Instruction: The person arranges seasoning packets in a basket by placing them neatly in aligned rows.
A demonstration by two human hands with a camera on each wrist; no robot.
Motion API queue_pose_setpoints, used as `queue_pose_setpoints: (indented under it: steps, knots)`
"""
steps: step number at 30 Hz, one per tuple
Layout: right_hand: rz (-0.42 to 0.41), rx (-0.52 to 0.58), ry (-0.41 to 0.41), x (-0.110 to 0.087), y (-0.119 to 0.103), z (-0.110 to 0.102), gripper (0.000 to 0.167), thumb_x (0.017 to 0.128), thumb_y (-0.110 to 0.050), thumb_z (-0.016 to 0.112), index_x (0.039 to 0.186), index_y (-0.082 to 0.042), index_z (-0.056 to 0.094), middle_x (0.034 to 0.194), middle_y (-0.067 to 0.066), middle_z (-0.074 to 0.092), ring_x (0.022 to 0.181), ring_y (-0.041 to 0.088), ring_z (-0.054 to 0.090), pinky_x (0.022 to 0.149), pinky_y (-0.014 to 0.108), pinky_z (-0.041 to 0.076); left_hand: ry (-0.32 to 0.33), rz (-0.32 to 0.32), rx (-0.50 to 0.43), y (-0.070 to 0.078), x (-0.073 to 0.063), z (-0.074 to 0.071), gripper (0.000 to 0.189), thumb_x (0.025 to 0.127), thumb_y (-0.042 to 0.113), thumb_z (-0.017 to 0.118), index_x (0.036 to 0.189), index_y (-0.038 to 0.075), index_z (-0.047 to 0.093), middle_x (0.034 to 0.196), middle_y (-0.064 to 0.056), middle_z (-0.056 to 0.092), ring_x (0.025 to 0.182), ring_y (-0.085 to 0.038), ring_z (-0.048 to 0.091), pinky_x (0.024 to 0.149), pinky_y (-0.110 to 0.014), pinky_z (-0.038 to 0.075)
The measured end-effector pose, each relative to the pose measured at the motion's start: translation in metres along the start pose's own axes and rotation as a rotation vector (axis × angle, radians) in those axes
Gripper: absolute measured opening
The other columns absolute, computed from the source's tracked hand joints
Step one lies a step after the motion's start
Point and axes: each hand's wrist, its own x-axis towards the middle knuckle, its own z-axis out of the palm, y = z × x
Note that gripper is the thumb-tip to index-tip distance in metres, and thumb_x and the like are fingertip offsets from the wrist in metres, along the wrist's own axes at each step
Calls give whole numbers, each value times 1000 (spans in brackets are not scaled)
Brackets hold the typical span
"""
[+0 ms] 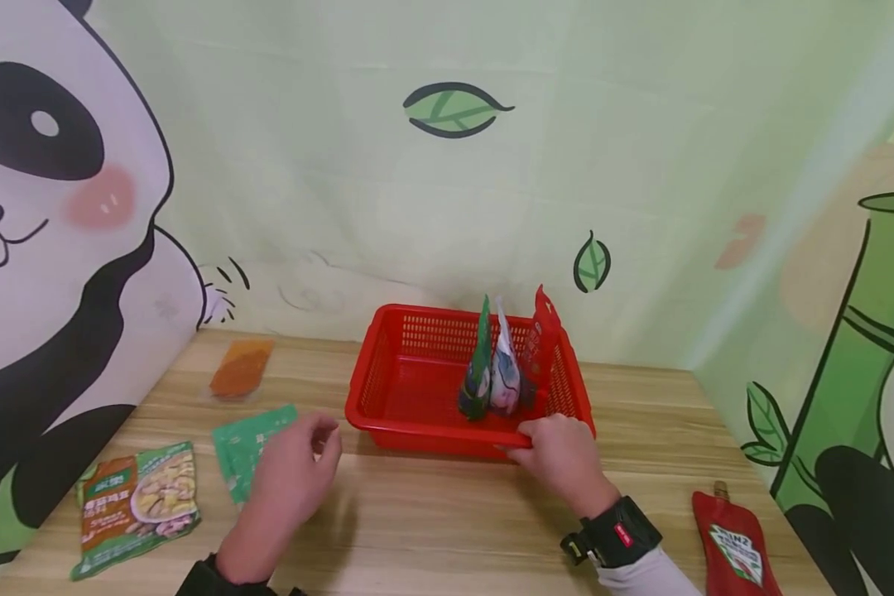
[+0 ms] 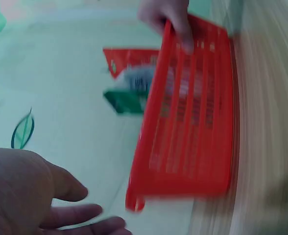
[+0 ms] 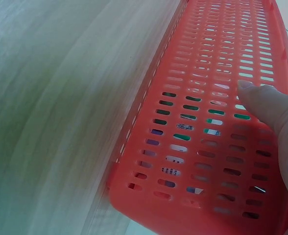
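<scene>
A red plastic basket (image 1: 425,434) with slotted walls stands on the wooden table. My right hand (image 1: 562,455) grips its front rim near the right corner. In the right wrist view the thumb (image 3: 261,100) lies against the outer wall. Upright in the basket's right half are a green packet (image 1: 478,372), a whitish packet (image 1: 505,372) and a red packet (image 1: 542,339). My left hand (image 1: 301,463) hovers left of the basket with loosely bent fingers, holding nothing. In the left wrist view that hand (image 2: 26,196) is apart from the basket.
Left on the table lie an orange-brown packet (image 1: 242,368), a green packet (image 1: 242,439) partly behind the left hand, and a food bag (image 1: 140,507) with a bowl picture. A red Heinz pouch (image 1: 733,542) lies at the right. A printed curtain (image 1: 328,165) hangs behind the table.
</scene>
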Motion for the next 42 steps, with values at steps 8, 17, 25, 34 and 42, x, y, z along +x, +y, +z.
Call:
queue_pose_setpoints:
  steps: [8, 17, 25, 34, 42]
  knots:
    - [22, -17, -6, -1, 1, -1, 27, 79, -41, 88, 74, -17, 77, 51, -10, 49, 51, 8, 43, 54, 24, 35, -117, -171, 315, -43, -2, -22, 42, 101, 31, 57, 92, -9, 65, 82, -20, 67, 71, -29, 64, 56, -46, 53]
    - [30, -14, -25, -1, 2, -1, 27, 78, -39, 89, 85, -14, 82, 56, -6, 62, 52, 8, 48, 58, 24, 43, -338, -368, 382, -71, 7, -19, 58, 104, 46, 49, 78, -3, 67, 74, -13, 60, 67, -25, 57, 56, -36, 47]
    - [15, -44, -6, -2, 4, 2, 26, 78, -41, 88, 78, -17, 79, 54, -8, 56, 52, 10, 44, 55, 24, 36, -396, -382, 419, -81, 12, -17, 73, 100, 65, 44, 68, 4, 65, 63, -5, 55, 60, -21, 55, 56, -32, 40]
    - [18, -32, -19, -2, 0, 0, 26, 78, -40, 89, 76, -16, 78, 53, -9, 54, 52, 9, 45, 54, 24, 36, -483, -315, 405, -90, 16, -32, 79, 98, 68, 45, 89, -8, 66, 69, -8, 52, 61, -19, 49, 57, -31, 38]
    - [35, -9, -31, 1, -1, 0, 26, 79, -40, 88, 77, -16, 78, 52, -9, 53, 52, 9, 45, 56, 24, 38, -536, -361, 429, -87, 19, -33, 88, 95, 76, 43, 91, -10, 65, 69, -8, 49, 63, -21, 50, 60, -32, 40]
